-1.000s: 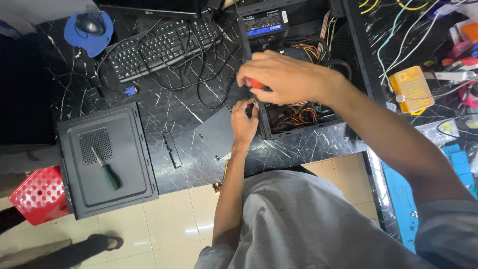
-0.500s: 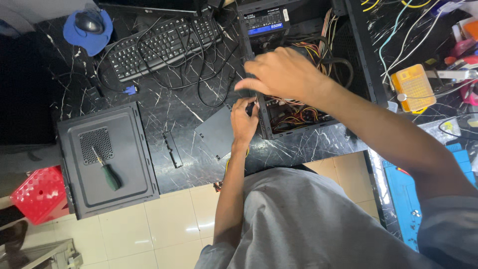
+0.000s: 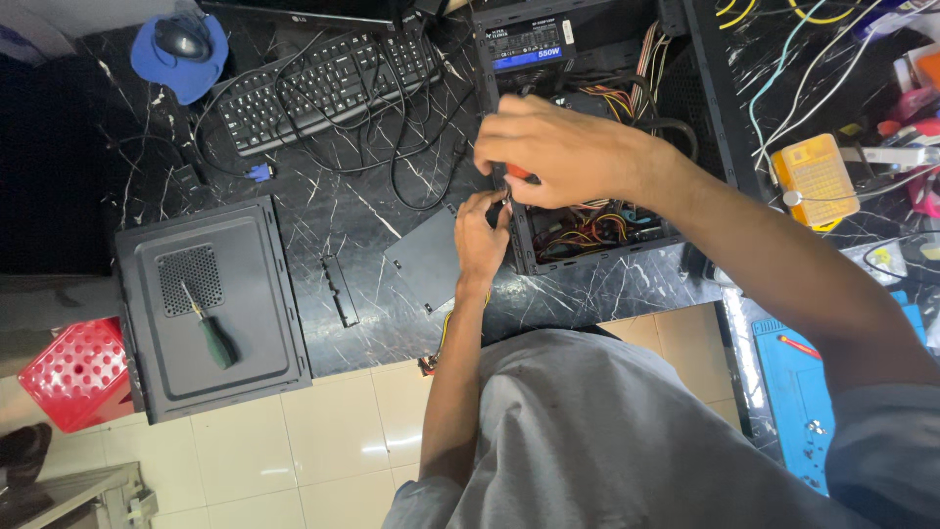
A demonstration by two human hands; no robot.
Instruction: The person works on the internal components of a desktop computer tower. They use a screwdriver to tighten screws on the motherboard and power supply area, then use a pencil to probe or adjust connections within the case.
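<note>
My right hand (image 3: 558, 147) is closed around a screwdriver whose red handle (image 3: 520, 174) shows under the fingers, over the front edge of an open black computer case (image 3: 636, 257). Just below it, my left hand (image 3: 480, 240) rests against the case's left edge with its fingers bent at the rim; whether it holds anything small I cannot tell. Inside the case are bundles of coloured wires (image 3: 587, 220) and a power supply (image 3: 529, 44) at the far end.
The case's side panel (image 3: 245, 284) lies at the left with a green-handled screwdriver (image 3: 211, 328) on it. A flat black plate (image 3: 421, 269), a keyboard (image 3: 328, 83), a mouse on a blue pad (image 3: 181, 39), a red stool (image 3: 69, 372) and a yellow box (image 3: 813, 181) surround the work.
My right hand has shifted and turned slightly on the screwdriver at the case's edge. The left hand stays at the same rim.
</note>
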